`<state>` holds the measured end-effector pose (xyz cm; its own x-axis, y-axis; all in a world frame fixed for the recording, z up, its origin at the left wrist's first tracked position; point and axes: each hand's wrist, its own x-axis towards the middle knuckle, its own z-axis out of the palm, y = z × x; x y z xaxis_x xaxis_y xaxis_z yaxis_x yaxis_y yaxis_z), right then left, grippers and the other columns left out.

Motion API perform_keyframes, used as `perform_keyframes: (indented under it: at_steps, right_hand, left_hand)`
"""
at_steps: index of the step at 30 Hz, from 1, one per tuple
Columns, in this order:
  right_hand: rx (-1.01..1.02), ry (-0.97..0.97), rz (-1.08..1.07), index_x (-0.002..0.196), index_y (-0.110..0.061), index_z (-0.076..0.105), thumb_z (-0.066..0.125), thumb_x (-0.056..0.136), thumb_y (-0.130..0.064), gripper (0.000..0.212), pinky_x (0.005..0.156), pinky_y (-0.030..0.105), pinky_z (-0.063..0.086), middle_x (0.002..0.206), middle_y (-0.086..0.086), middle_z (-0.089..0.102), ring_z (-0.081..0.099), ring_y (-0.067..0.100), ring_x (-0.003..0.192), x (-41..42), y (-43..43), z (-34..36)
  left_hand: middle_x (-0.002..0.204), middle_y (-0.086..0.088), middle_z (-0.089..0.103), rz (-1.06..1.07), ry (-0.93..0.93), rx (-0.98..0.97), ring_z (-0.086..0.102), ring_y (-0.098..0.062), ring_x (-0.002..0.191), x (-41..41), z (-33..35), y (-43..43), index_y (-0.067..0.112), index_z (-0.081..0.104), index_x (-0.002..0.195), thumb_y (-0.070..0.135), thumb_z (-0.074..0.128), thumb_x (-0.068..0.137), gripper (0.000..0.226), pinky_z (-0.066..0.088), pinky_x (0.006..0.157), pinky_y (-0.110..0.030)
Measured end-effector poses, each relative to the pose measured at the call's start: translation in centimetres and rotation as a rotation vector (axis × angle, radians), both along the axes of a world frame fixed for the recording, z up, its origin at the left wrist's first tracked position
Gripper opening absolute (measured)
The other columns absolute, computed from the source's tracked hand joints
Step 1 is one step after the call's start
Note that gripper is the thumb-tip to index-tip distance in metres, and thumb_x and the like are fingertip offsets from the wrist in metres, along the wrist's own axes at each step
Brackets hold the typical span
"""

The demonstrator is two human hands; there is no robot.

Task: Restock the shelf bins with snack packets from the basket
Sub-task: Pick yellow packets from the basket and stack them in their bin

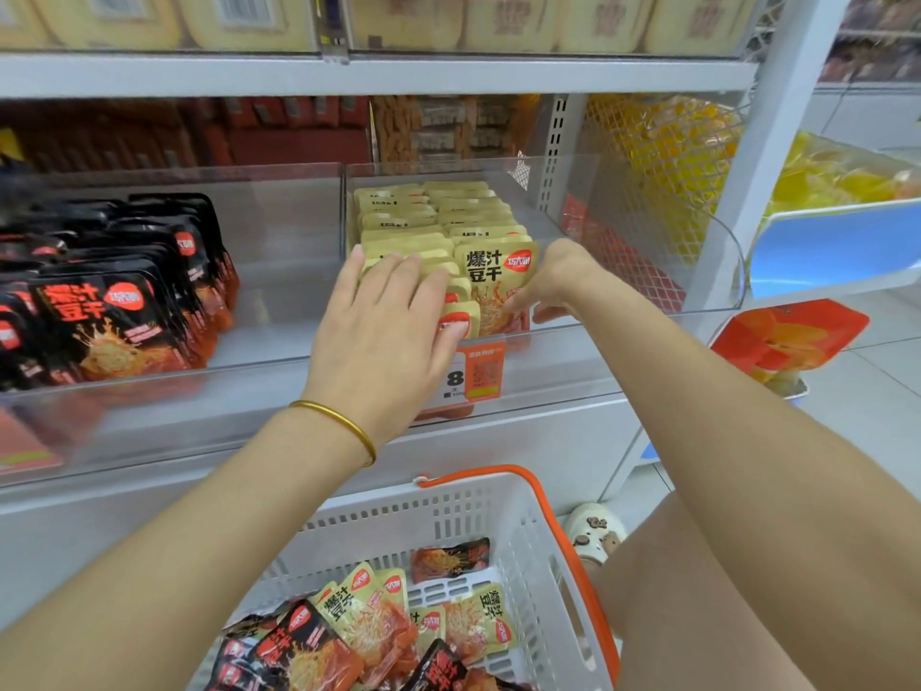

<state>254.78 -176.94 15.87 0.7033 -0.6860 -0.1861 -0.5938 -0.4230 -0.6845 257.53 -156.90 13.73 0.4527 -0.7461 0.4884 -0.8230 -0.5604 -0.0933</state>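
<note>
Pressing flat left hand (388,316), fingers straight, on beige packets (398,222) in clear bin (623,202); touching front packet (493,271) with right hand (553,281), grip unclear.

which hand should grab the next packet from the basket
Probably left: the left hand lies open on the beige packets, holding nothing, while the right hand touches the front packet.

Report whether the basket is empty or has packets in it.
Not empty. Beige packets and black packets lie loose in the white basket, with part of its slotted floor bare.
</note>
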Motion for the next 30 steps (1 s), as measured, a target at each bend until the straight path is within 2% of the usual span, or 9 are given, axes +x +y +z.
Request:
perform_keyframes:
  at_steps: [4, 8, 12, 15, 17, 20, 22, 24, 30]
  right_hand:
    - [-0.191, -0.07, -0.071, 0.1, -0.005, 0.051, 0.083, 0.071, -0.02, 0.045, 0.08, 0.037, 0.053, 0.104, 0.011, 0.062, 0.065, 0.03, 0.097, -2.6, 1.6, 2.5]
    - [-0.25, -0.241, 0.12, 0.07, -0.013, 0.051, 0.079, 0.075, -0.015, 0.028, 0.066, 0.038, 0.057, 0.069, 0.005, 0.066, 0.069, 0.023, 0.064, -8.9, 6.1, 3.7]
    - [-0.083, 0.306, 0.574, 0.077, -0.003, 0.063, 0.069, 0.085, -0.015, 0.015, 0.068, 0.033, 0.058, 0.069, 0.01, 0.069, 0.069, 0.021, 0.064, -8.7, 10.9, -1.1]
    - [-0.028, 0.675, 0.71, 0.082, -0.005, 0.056, 0.061, 0.089, -0.008, 0.01, 0.075, 0.037, 0.059, 0.074, 0.011, 0.065, 0.066, 0.025, 0.07, -4.9, 12.5, -9.2]
    - [-0.074, 0.814, 0.796, 0.079, -0.006, 0.054, 0.057, 0.09, -0.005, 0.011, 0.078, 0.039, 0.058, 0.074, 0.011, 0.063, 0.066, 0.027, 0.075, -3.3, 12.5, -15.2]
    - [-0.272, 0.832, 0.904, 0.088, -0.006, 0.058, 0.052, 0.09, -0.001, 0.008, 0.079, 0.034, 0.052, 0.082, 0.01, 0.062, 0.061, 0.028, 0.087, -3.4, 11.7, -24.1]
    - [-0.334, 0.875, 0.94, 0.117, -0.009, 0.051, 0.052, 0.09, 0.0, 0.028, 0.086, 0.038, 0.049, 0.113, 0.015, 0.06, 0.058, 0.031, 0.105, -5.0, 11.3, -29.6]
    - [-0.386, 0.933, 0.909, 0.127, -0.011, 0.042, 0.055, 0.089, -0.002, 0.041, 0.089, 0.045, 0.047, 0.131, 0.016, 0.048, 0.051, 0.032, 0.117, -6.9, 11.3, -33.6]
    - [-0.574, 0.959, 0.864, 0.148, -0.003, 0.011, 0.061, 0.086, -0.009, 0.079, 0.103, 0.042, 0.04, 0.147, 0.02, 0.028, 0.032, 0.035, 0.134, -8.5, 12.6, -38.7]
  left_hand:
    - [0.126, -0.014, 0.057, -0.142, -0.037, -0.22, 0.05, -0.031, 0.121, -0.9, 0.3, 1.5, 0.006, 0.061, 0.117, 0.029, 0.039, 0.094, 0.039, 0.029, 0.111, -0.046]
    - [0.116, -0.011, 0.063, -0.261, -0.068, -0.414, 0.053, -0.029, 0.108, -3.0, -2.2, 5.3, 0.005, 0.067, 0.103, 0.012, 0.049, 0.089, 0.024, 0.036, 0.093, -0.038]
    - [0.11, -0.008, 0.064, -0.262, 0.061, -0.071, 0.055, -0.029, 0.102, -2.6, -8.6, 9.3, 0.008, 0.067, 0.094, 0.018, 0.044, 0.088, 0.026, 0.039, 0.08, -0.039]
    - [0.102, -0.006, 0.066, -0.201, 0.204, 0.214, 0.061, -0.029, 0.093, -1.8, -13.6, 11.0, 0.011, 0.068, 0.089, 0.021, 0.041, 0.082, 0.029, 0.047, 0.07, -0.038]
    - [0.094, -0.006, 0.067, -0.152, 0.278, 0.312, 0.063, -0.029, 0.085, -1.4, -15.4, 11.2, 0.011, 0.069, 0.081, 0.022, 0.038, 0.076, 0.033, 0.053, 0.066, -0.037]
    - [0.085, -0.005, 0.067, -0.125, 0.351, 0.354, 0.064, -0.028, 0.08, -1.0, -16.6, 11.0, 0.011, 0.069, 0.076, 0.023, 0.036, 0.076, 0.035, 0.056, 0.063, -0.037]
    - [0.086, -0.007, 0.067, -0.13, 0.377, 0.351, 0.063, -0.029, 0.08, -1.0, -17.0, 10.9, 0.01, 0.068, 0.076, 0.019, 0.049, 0.076, 0.021, 0.055, 0.064, -0.039]
    - [0.087, -0.008, 0.067, -0.142, 0.395, 0.323, 0.063, -0.03, 0.081, -1.1, -17.3, 10.9, 0.01, 0.068, 0.077, 0.012, 0.069, 0.069, 0.009, 0.055, 0.065, -0.04]
    - [0.09, -0.006, 0.069, -0.074, 0.455, 0.297, 0.064, -0.025, 0.083, -0.8, -17.7, 11.0, 0.012, 0.07, 0.078, 0.016, 0.073, 0.074, 0.007, 0.057, 0.068, -0.04]
